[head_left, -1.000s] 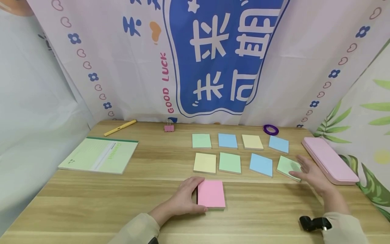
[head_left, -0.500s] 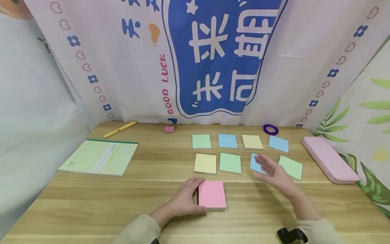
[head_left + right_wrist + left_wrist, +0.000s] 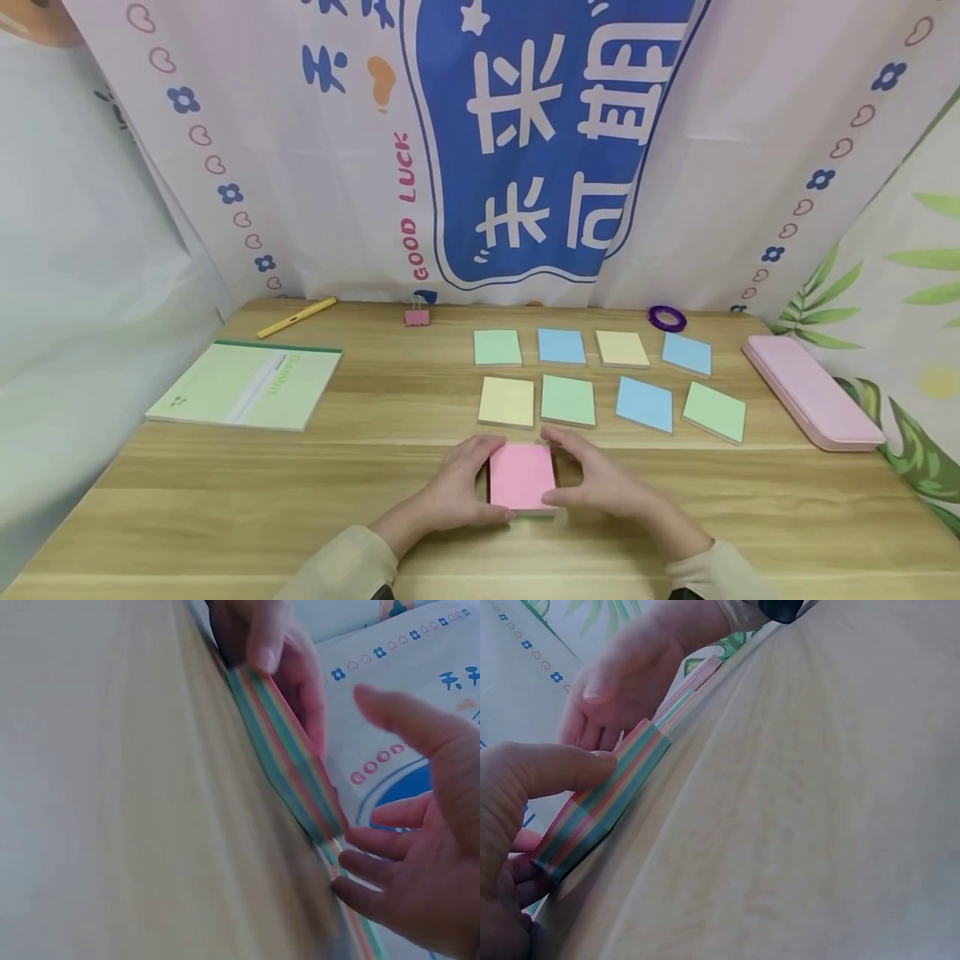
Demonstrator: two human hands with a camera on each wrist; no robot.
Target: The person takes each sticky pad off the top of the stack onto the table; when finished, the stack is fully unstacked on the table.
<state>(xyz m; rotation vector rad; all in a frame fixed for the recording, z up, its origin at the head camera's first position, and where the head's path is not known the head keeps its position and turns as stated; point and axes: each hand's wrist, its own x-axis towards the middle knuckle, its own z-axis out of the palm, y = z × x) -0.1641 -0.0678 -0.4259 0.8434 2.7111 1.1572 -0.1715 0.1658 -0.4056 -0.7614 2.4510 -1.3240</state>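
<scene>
A thick stack of sticky notes with a pink top lies at the table's front middle. Its sides show pink, yellow, green and blue stripes in the left wrist view. My left hand holds it from the left, thumb on the near side and fingers round the far side. At the right edge is my right hand; its thumb stands clear of the stack in the right wrist view, while the fingers extend close to one corner. Whether those fingertips touch it I cannot tell.
Behind the stack lie two rows of thin sticky note pads, among them a yellow pad and a blue pad. A pink case is at right, a notebook and yellow pen at left. A binder clip and purple ring sit at the back.
From beside the green pad at the right, my right hand has moved left across the blue pad to the pink-topped stack. My left hand has stayed on the stack.
</scene>
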